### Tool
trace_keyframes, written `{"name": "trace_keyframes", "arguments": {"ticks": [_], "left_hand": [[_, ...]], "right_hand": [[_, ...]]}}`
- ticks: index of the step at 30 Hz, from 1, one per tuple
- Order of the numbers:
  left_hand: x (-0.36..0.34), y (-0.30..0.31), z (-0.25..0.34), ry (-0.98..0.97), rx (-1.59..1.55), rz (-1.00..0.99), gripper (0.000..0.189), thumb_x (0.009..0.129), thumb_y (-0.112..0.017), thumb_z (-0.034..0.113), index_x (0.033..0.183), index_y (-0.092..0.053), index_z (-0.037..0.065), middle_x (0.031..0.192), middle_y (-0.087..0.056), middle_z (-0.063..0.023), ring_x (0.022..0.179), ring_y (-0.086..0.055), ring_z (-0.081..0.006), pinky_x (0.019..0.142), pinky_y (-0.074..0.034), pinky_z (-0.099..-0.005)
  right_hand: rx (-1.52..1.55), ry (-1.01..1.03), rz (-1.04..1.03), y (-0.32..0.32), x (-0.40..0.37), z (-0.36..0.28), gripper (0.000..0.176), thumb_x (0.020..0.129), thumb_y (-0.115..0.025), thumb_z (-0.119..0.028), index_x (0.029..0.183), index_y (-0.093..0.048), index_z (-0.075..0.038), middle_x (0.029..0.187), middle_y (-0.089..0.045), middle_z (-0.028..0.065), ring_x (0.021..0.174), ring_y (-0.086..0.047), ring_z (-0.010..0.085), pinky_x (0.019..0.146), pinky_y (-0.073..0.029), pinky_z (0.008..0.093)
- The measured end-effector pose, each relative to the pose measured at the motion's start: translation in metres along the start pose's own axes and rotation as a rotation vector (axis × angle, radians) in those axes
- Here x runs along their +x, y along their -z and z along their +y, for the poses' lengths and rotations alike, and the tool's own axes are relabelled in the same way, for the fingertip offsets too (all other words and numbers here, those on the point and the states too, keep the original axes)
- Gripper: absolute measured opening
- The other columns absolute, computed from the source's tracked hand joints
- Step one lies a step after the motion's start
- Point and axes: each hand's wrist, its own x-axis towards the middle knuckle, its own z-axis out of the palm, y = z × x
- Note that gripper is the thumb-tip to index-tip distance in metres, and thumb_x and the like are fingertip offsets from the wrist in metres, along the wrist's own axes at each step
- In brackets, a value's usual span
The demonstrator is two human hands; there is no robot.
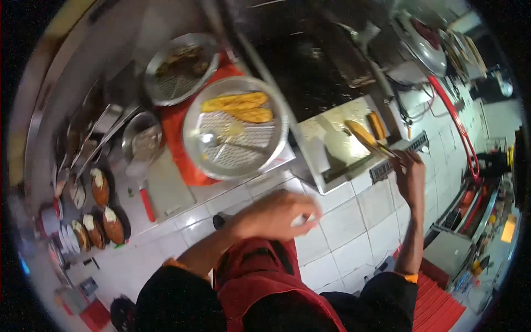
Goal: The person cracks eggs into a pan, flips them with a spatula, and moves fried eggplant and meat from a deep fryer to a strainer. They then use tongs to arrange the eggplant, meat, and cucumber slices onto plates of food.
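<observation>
My right hand [409,171] is closed round the end of thin metal tongs [387,151]. At their far end lies a long yellow piece of food [362,134], like fried plantain, over the pale, oily-looking end of the fryer [334,130]. Beside it rests a browner, sausage-shaped piece [377,125]. My left hand [279,216], somewhat blurred, hangs in front of my red apron [260,265] with its fingers curled in; I cannot tell what, if anything, it pinches. Nearest to it is a round perforated metal pan [235,169] with two flat yellow pieces [238,106] inside.
A second metal pan [182,98] with dark food stands on the red cloth [180,149]. Further left are a metal bowl [142,138], a red-handled utensil [146,205] and several browned pieces with white topping [113,226]. Dark oil [298,66] fills the fryer's far part.
</observation>
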Motion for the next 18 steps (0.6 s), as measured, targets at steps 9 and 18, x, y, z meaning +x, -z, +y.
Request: {"name": "trace_keyframes", "arguments": {"ticks": [9,18], "left_hand": [[-0.412,0.018,0.019,0.67,-0.236,0.491,0.034,0.088,-0.059,0.036,0.105,-0.062,0.006,0.078,-0.06,-0.0066,0.07,-0.055,-0.0148,0.065,-0.045,-0.0308],[-0.797,0.033,0.032,0.715,0.027,1.244,0.027,0.085,-0.065,0.027,0.103,-0.063,0.007,0.088,-0.064,-0.0067,0.073,-0.057,-0.016,0.067,-0.046,-0.0308]], "right_hand": [[0.328,0.337,-0.318,0.018,-0.032,-0.289,0.019,0.081,-0.062,-0.009,0.095,-0.062,0.003,0.078,-0.061,0.0136,0.074,-0.06,0.0258,0.067,-0.048,0.035],[0.495,1.076,-0.48,-0.133,-0.088,-0.855,0.026,0.074,-0.071,-0.01,0.099,-0.068,-0.007,0.086,-0.064,0.01,0.079,-0.061,0.0229,0.074,-0.047,0.0331]]}}
